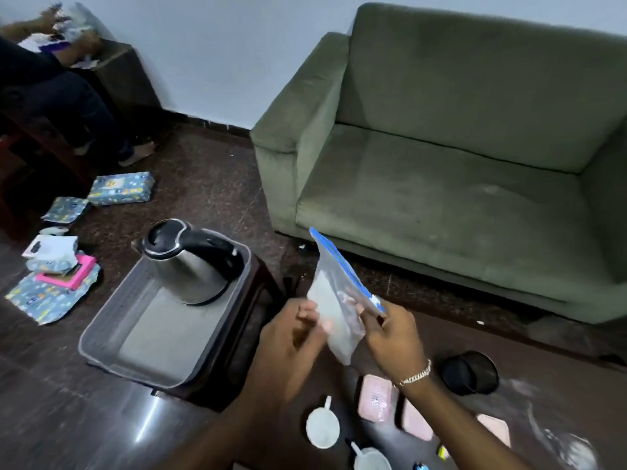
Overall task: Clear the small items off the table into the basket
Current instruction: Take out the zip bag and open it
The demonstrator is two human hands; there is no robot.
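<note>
Both my hands hold a clear zip bag with a blue seal strip, lifted above the dark table. My left hand pinches its lower left side, and my right hand grips the sealed edge. The grey plastic basket sits to the left on a dark stool, with a steel kettle standing in its far end. On the table below lie pink flat packets, two white measuring scoops and a black round lid.
A green sofa stands behind the table. Wrapped parcels and torn wrapping paper lie on the floor at left. Another person sits at the far left by a brown box. A crumpled clear bag lies on the table at right.
</note>
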